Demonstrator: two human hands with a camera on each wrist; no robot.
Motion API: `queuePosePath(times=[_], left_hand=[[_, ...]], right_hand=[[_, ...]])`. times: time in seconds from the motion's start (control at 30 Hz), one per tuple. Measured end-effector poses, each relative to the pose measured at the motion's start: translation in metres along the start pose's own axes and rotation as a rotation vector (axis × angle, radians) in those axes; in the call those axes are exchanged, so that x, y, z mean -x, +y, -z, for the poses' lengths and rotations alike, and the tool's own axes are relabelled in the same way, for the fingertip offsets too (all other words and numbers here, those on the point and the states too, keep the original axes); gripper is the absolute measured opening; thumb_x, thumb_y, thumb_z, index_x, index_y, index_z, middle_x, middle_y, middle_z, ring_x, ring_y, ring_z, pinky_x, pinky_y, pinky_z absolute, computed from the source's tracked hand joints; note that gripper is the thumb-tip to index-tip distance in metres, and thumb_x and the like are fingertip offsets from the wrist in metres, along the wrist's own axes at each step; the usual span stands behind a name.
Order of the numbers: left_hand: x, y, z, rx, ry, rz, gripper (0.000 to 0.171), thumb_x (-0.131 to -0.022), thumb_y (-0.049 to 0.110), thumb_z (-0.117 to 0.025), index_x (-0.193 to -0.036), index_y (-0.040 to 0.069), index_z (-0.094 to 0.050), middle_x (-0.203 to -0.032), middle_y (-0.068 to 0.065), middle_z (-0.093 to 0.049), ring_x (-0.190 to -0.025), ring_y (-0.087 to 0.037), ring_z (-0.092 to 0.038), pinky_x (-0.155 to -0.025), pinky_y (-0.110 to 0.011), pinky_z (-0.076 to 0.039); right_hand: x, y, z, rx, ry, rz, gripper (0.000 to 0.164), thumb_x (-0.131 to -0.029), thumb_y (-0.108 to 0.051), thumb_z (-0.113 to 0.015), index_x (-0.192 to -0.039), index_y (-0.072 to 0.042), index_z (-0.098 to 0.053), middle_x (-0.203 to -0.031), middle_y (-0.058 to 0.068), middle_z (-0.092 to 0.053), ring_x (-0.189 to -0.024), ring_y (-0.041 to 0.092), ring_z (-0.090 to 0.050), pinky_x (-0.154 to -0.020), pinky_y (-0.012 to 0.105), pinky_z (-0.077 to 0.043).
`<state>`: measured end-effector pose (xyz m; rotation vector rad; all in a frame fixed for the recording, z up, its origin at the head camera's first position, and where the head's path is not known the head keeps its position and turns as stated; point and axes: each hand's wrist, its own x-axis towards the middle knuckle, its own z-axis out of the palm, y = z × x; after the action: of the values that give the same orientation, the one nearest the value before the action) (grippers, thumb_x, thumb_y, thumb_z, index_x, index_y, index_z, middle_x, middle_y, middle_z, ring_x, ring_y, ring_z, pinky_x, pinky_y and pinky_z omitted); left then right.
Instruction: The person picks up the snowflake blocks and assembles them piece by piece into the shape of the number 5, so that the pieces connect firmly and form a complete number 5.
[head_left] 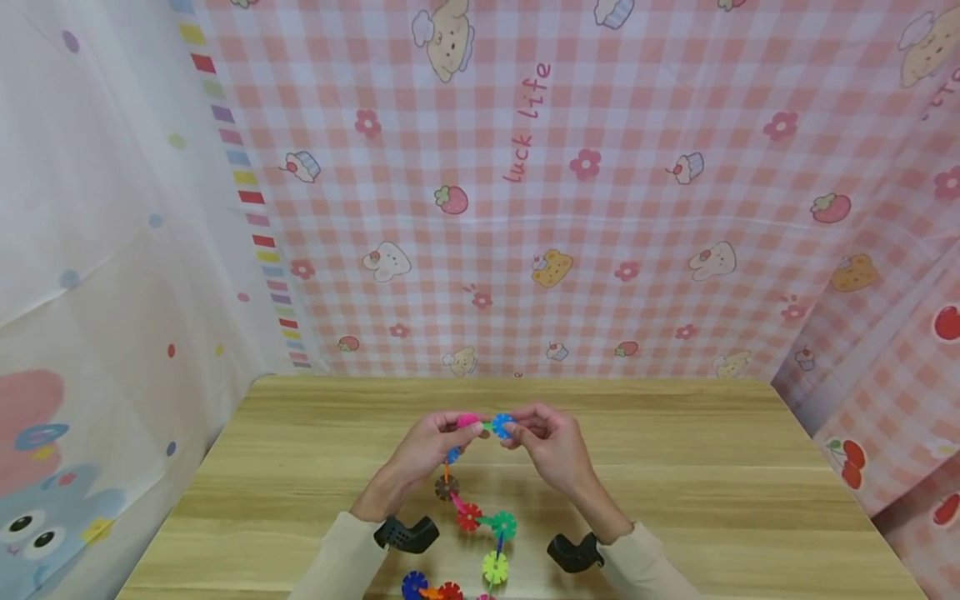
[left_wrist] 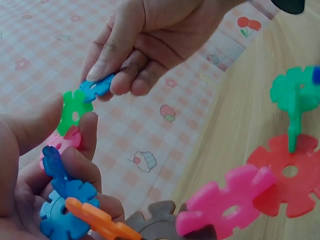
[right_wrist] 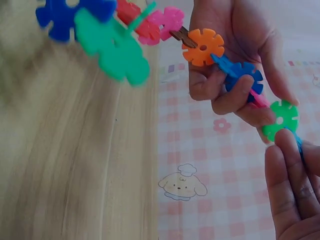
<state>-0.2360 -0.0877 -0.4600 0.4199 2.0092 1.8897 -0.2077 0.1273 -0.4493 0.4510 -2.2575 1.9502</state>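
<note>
A chain of notched plastic snowflake discs hangs between my hands and trails down to the table. With thumb and fingers, my left hand [head_left: 422, 454] grips it near its upper end, at the green disc [left_wrist: 75, 112] and the pink disc [head_left: 468, 421]. Deeper in that palm lie blue discs [left_wrist: 68, 210]. My right hand [head_left: 553, 442] pinches a light blue disc [head_left: 502, 426], which meets the edge of the green one. Whether its slot is fully seated cannot be told. Below hang an orange disc [right_wrist: 203, 47], a brown disc [head_left: 447, 487] and a red disc [head_left: 469, 517].
Lower on the wooden table [head_left: 675, 483], the chain runs on through a teal disc [head_left: 503, 525] and a yellow disc [head_left: 495, 567]. A dark blue disc [head_left: 414, 585] shows at the bottom edge. Behind the table hangs a pink checked cloth [head_left: 645, 225].
</note>
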Motion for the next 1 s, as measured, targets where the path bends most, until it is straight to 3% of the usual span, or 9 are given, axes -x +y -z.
queuePosePath(times=[0.27,0.47,0.6,0.77,0.9,1.0], left_hand=[[0.000,0.000,-0.002,-0.006,0.013,0.005,0.034,-0.097,0.030,-0.064,-0.113,0.000,-0.070,-0.076,0.002,-0.055,-0.064,-0.011,-0.044,-0.059,-0.020,-0.036],[0.002,0.004,-0.001,-0.004,0.042,0.038,0.034,-0.095,0.031,-0.068,-0.115,0.005,-0.070,-0.076,0.002,-0.057,-0.065,-0.012,-0.045,-0.061,-0.023,-0.037],[0.002,0.008,0.000,-0.011,0.039,0.042,0.036,-0.094,0.031,-0.068,-0.119,0.005,-0.069,-0.074,0.004,-0.055,-0.065,-0.012,-0.045,-0.062,-0.023,-0.037],[0.002,0.009,0.001,-0.010,0.031,0.036,0.036,-0.096,0.029,-0.066,-0.122,0.003,-0.067,-0.083,0.003,-0.062,-0.069,-0.013,-0.047,-0.064,-0.024,-0.038],[0.001,0.008,0.001,-0.004,0.052,0.038,0.036,-0.096,0.029,-0.066,-0.122,0.005,-0.067,-0.088,0.003,-0.065,-0.070,-0.013,-0.047,-0.061,-0.022,-0.037],[0.000,0.006,0.004,0.000,0.082,0.047,0.036,-0.096,0.032,-0.066,-0.122,0.007,-0.067,-0.087,0.004,-0.063,-0.070,-0.012,-0.046,-0.061,-0.022,-0.037]], right_hand=[[0.000,0.003,-0.003,-0.020,0.002,0.023,0.009,-0.092,0.004,-0.065,-0.101,0.003,-0.068,-0.092,0.019,-0.074,-0.073,0.020,-0.073,-0.069,0.031,-0.060],[-0.002,0.002,-0.003,-0.005,-0.011,-0.001,0.010,-0.094,0.001,-0.064,-0.103,0.000,-0.067,-0.089,0.015,-0.074,-0.073,0.022,-0.073,-0.070,0.031,-0.060],[-0.003,0.002,-0.003,-0.004,-0.018,-0.024,0.013,-0.094,-0.001,-0.064,-0.107,-0.002,-0.066,-0.090,0.015,-0.074,-0.076,0.028,-0.073,-0.070,0.031,-0.060],[-0.002,0.005,-0.003,0.008,0.002,-0.045,0.023,-0.097,-0.010,-0.064,-0.120,-0.004,-0.062,-0.096,0.015,-0.074,-0.075,0.023,-0.072,-0.071,0.034,-0.060],[0.004,0.009,0.001,0.016,0.006,-0.112,0.030,-0.099,-0.020,-0.061,-0.125,-0.006,-0.057,-0.098,0.014,-0.072,-0.077,0.022,-0.068,-0.071,0.038,-0.059],[0.012,0.017,0.007,0.017,-0.057,-0.213,0.035,-0.101,-0.028,-0.059,-0.127,-0.004,-0.053,-0.100,0.016,-0.071,-0.080,0.026,-0.065,-0.071,0.039,-0.058]])
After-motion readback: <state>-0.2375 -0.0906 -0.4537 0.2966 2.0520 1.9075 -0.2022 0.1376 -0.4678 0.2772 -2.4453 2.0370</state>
